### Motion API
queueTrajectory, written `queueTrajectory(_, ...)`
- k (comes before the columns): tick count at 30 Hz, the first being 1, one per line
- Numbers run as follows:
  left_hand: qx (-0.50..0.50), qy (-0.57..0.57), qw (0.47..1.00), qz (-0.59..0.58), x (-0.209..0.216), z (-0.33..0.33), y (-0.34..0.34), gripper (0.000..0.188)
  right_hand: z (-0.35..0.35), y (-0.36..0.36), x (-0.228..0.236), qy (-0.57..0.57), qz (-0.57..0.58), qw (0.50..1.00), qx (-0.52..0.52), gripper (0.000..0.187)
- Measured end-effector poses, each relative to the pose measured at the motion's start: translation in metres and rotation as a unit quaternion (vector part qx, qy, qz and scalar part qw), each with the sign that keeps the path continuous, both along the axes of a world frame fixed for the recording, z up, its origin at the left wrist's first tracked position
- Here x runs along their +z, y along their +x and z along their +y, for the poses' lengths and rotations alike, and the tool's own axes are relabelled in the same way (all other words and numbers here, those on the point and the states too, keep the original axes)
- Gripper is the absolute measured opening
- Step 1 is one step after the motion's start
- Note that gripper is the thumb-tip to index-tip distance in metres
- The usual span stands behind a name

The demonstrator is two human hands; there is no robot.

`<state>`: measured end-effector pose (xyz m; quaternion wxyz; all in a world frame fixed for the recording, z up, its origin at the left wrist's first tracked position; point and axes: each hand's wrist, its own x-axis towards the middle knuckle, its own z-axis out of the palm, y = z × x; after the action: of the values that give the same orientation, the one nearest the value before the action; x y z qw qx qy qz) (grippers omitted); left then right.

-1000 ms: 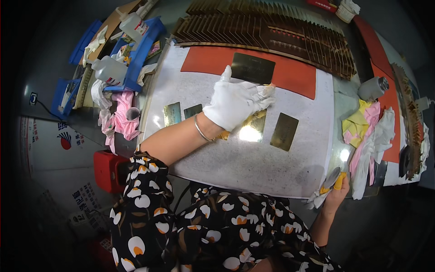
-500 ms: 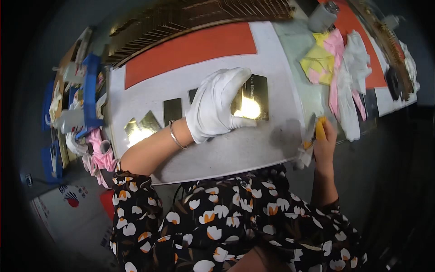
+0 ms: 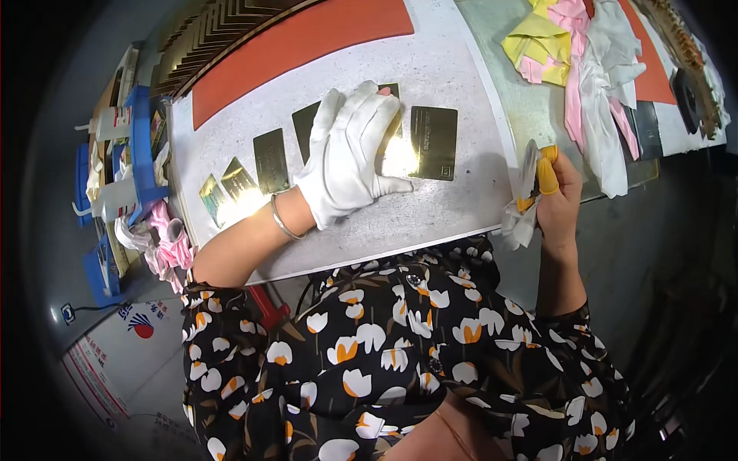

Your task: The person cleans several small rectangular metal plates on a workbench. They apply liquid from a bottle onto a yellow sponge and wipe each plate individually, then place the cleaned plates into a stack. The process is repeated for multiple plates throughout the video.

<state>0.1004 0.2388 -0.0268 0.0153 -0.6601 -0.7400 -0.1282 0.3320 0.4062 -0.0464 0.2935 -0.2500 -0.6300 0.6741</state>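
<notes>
The left hand (image 3: 350, 157), in a white glove, lies flat and open on a shiny gold plate (image 3: 393, 150) mid-worktop (image 3: 430, 69). It looks thin, stiff, slippery; lift by edges. The right hand (image 3: 557, 196) pinches a white cloth (image 3: 521, 215).

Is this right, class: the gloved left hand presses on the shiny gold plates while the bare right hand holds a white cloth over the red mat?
Not quite. In the head view the right hand holds the white cloth at the table's near edge, not over the red mat. The left hand does rest on the gold plates.
</notes>
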Motion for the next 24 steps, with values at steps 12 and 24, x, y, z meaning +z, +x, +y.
queueTrajectory(12,-0.034,-0.085,0.996,-0.023,0.019,0.032,0.003,0.101,0.002,-0.008,0.005,0.053,-0.106,0.992,0.033,0.016)
queueTrajectory(24,0.015,0.001,1.000,0.011,-0.003,0.028,0.005,0.096,0.006,-0.081,0.041,0.489,-0.321,0.798,0.144,0.028)
